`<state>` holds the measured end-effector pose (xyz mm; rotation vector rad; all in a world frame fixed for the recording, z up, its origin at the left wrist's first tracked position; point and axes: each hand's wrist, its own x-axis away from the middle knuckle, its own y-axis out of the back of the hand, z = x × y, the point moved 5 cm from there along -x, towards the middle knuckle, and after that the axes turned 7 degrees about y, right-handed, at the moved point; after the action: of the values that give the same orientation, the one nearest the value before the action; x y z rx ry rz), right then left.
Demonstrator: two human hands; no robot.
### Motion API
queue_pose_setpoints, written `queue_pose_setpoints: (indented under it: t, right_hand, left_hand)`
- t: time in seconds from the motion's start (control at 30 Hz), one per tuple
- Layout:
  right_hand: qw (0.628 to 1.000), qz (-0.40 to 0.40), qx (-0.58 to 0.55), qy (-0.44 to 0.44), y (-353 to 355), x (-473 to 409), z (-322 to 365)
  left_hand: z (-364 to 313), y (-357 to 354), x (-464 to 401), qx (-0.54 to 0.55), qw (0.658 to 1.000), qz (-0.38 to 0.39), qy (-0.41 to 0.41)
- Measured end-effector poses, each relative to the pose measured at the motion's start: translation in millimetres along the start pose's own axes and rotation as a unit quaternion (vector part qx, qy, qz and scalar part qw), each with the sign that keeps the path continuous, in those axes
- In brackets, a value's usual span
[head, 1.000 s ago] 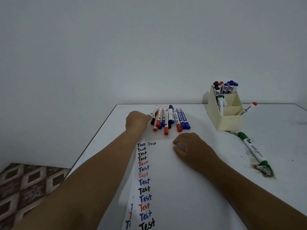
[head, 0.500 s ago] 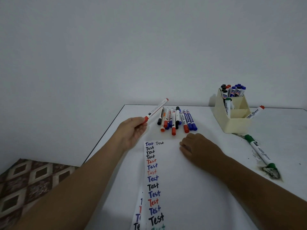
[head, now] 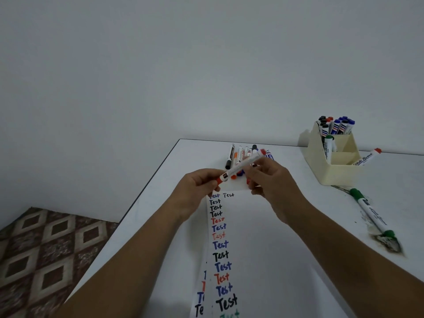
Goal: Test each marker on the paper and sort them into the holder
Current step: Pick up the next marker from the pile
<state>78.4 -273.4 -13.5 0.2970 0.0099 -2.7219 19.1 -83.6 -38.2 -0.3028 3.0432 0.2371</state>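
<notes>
Pinching the capped end of a red whiteboard marker (head: pixel 241 165), the left hand (head: pixel 197 187) holds it above the paper (head: pixel 257 244); the right hand (head: pixel 273 182) grasps its barrel; loose markers (head: pixel 238 154) lie at twelve o'clock of both hands; the cream holder (head: pixel 332 157) stands at two o'clock; a green marker (head: pixel 371 212) lies at three o'clock.

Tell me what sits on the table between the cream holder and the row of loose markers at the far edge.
In the head view, nothing: the stretch of white table between the holder and the loose markers is bare.
</notes>
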Motion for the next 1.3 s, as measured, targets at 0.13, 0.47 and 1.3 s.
queue_pose_setpoints:
  t: [0.13, 0.47, 1.3]
  right_hand:
    - [0.998, -0.004, -0.059, -0.015, -5.0, 1.0, -9.4]
    - [0.998, -0.009, -0.061, 0.024, -15.5, -0.3, -1.6]
    - [0.967, -0.123, -0.213, -0.066, 19.9, 2.1, -35.2]
  left_hand:
    - [3.0, 1.8, 2.0, -0.138, 0.99, -0.016, -0.029]
    - [-5.6, -6.2, 4.5, -0.285, 0.957, 0.005, -0.062]
    - [48.1, 52.4, -45.8, -0.403, 0.902, -0.153, 0.003]
